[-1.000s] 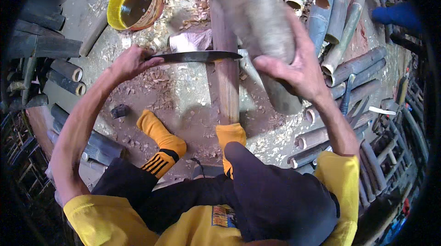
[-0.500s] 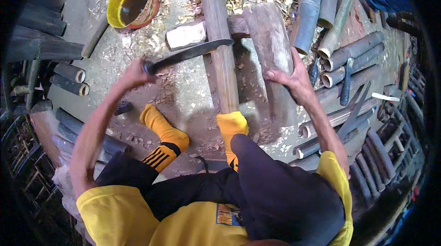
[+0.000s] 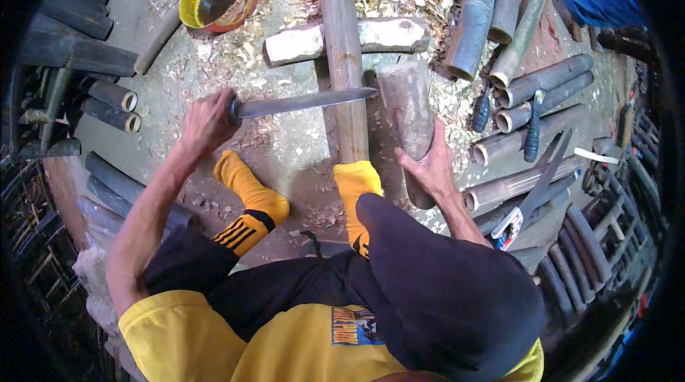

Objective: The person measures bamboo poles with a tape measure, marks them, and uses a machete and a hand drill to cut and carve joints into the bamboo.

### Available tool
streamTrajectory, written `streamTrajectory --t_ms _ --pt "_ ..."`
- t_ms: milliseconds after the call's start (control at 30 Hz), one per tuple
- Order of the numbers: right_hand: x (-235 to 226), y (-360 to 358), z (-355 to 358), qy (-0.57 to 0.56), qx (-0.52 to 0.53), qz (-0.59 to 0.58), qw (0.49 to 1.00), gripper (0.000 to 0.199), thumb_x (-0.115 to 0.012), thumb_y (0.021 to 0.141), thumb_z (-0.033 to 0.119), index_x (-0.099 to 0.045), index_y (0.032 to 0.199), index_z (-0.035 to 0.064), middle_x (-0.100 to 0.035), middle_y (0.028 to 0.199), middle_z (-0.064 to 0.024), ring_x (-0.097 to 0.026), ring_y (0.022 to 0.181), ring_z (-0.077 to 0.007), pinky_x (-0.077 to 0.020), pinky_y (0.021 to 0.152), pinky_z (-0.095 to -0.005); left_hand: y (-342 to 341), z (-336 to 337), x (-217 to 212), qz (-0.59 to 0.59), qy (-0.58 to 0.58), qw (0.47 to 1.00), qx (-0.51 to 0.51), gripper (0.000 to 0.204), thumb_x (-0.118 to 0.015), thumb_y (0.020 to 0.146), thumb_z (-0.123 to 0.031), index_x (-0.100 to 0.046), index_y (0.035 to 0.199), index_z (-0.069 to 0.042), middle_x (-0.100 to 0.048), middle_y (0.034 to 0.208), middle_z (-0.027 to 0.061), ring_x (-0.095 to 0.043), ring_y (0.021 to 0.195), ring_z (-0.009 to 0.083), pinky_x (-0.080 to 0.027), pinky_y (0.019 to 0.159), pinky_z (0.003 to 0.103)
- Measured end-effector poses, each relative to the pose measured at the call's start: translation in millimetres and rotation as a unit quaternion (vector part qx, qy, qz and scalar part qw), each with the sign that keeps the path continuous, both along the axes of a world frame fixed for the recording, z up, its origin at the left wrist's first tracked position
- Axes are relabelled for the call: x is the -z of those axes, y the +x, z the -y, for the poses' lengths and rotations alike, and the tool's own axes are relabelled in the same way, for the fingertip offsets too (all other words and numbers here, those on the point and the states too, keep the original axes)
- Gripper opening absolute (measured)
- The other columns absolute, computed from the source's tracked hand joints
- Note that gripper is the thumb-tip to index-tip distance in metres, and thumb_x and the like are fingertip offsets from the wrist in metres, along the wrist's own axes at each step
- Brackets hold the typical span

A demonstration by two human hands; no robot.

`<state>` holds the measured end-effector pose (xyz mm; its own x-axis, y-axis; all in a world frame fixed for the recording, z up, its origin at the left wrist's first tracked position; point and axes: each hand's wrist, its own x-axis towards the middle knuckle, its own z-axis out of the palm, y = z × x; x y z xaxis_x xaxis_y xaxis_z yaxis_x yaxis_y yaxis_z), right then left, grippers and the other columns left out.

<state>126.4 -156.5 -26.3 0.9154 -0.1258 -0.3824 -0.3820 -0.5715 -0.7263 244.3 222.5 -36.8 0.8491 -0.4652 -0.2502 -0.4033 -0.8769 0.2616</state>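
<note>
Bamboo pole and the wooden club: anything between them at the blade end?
Head view: only the knife tip, which pokes past the bamboo pole toward the wooden club; below it, a narrow strip of bare ground.

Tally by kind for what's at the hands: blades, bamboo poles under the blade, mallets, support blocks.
Long knife in left hand: 1
Bamboo pole: 1
Wooden mallet in right hand: 1
Wooden block under pole: 1
Total: 4
</note>
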Motion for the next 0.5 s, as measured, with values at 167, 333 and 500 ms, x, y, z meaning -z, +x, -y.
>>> streamTrajectory --t_ms 167,333,500 --pt "8.2 3.8 -7.6 0.018 -0.018 -0.015 1.000 0.084 -0.071 0.066 0.022 -0.022 0.132 0.0015 -0.055 0.106 -0.0300 -0.058 0.097 -0.0407 -0.0472 0.084 -0.0439 -3.8 -4.0 11.2 -0.006 0.050 0.999 -0.012 0.030 -0.067 0.066 -0.017 -0.050 0.090 -0.009 -0.058 0.075 0.0141 -0.058 0.070 0.0348 -0.047 0.061 0.043" --pt "13.7 6.7 -2.6 0.023 -0.031 -0.008 0.999 0.085 -0.070 0.067 0.023 -0.021 0.133 0.0018 -0.055 0.106 -0.0304 -0.057 0.096 -0.0421 -0.0475 0.083 -0.0441 -0.7 -4.5 16.4 0.002 0.043 0.999 -0.007 0.024 -0.065 0.069 -0.016 -0.049 0.086 -0.008 -0.057 0.072 0.0129 -0.058 0.067 0.0333 -0.047 0.058 0.043" --pt "15.2 12.5 6.6 -0.027 -0.090 0.014 0.996 0.088 -0.071 0.066 0.025 -0.020 0.134 0.0020 -0.055 0.103 -0.0307 -0.058 0.092 -0.0438 -0.0479 0.081 -0.0448 4.8 -9.3 20.7 -0.014 0.062 0.998 0.008 0.023 -0.063 0.070 -0.015 -0.049 0.087 -0.008 -0.057 0.074 0.0119 -0.058 0.070 0.0338 -0.047 0.059 0.043"
